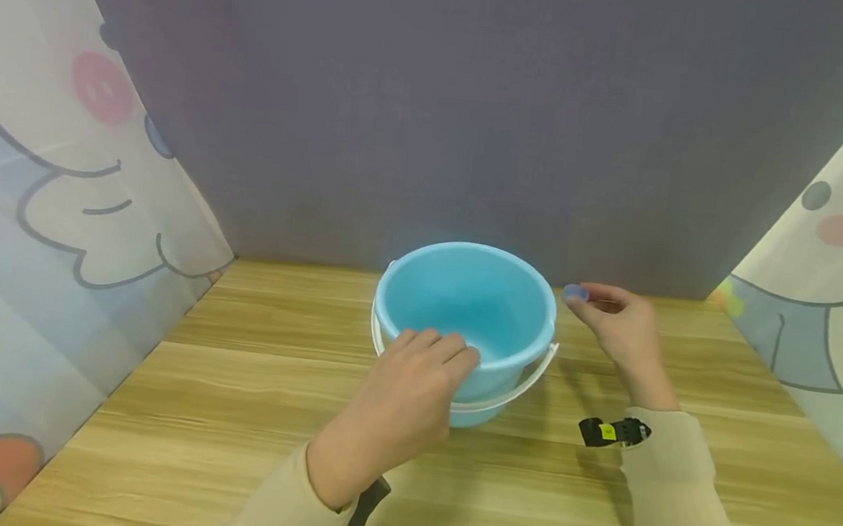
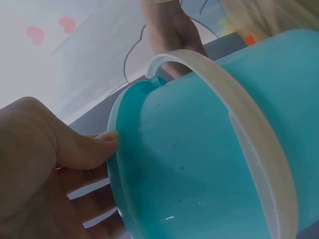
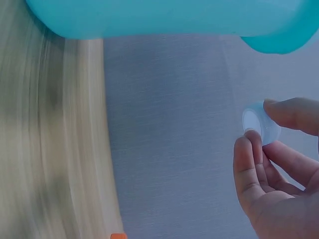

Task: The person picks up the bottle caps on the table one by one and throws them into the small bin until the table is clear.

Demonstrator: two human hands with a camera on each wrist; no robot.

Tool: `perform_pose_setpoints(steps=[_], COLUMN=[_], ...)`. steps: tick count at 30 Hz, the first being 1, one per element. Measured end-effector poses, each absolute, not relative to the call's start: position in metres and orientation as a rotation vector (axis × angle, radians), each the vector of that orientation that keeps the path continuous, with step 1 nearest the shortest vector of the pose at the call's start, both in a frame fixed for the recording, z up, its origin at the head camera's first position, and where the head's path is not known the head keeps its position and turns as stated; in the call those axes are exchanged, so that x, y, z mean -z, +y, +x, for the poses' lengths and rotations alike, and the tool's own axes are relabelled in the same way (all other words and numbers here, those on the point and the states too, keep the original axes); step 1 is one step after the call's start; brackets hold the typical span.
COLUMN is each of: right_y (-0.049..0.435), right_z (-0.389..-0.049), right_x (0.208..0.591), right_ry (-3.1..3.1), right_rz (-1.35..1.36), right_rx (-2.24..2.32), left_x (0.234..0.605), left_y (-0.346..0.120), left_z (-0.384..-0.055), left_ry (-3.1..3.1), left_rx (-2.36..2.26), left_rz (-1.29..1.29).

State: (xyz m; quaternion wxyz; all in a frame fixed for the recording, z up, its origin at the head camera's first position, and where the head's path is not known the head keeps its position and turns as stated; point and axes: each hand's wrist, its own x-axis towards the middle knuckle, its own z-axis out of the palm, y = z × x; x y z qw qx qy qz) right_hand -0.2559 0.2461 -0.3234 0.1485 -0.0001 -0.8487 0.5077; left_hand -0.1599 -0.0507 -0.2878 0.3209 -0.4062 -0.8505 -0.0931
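Note:
A light blue bucket [image 1: 486, 386] with a white handle [image 1: 507, 397] stands on the wooden table, the handle hanging down on its near side. My left hand [image 1: 414, 388] grips the bucket's near rim, fingers over the edge and inside; in the left wrist view the thumb [image 2: 94, 149] presses on the outside of the rim. Right of the bucket, at about rim height, my right hand [image 1: 629, 331] pinches a small pale blue cap [image 3: 260, 123] between thumb and fingers. The cap is apart from the bucket. The bucket's bottom inside is partly hidden.
The wood-grain table [image 1: 250, 415] ends at a dark grey panel [image 1: 479, 118] close behind the bucket. Cartoon-printed curtains [image 1: 35, 204] hang along the left and right sides. Black straps [image 1: 613, 432] are on both wrists.

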Motion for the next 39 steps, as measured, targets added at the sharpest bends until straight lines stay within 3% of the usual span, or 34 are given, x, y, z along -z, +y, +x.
perform_pose_setpoints(steps=[39], right_y=[0.23], right_z=[-0.236], right_x=[0.293], right_ry=[-2.289], right_rz=[0.072], right_rx=[-1.427], left_x=[0.289], left_y=[-0.052], left_z=[-0.16], left_ry=[-2.246], left_rx=[0.23], left_rz=[-1.059])
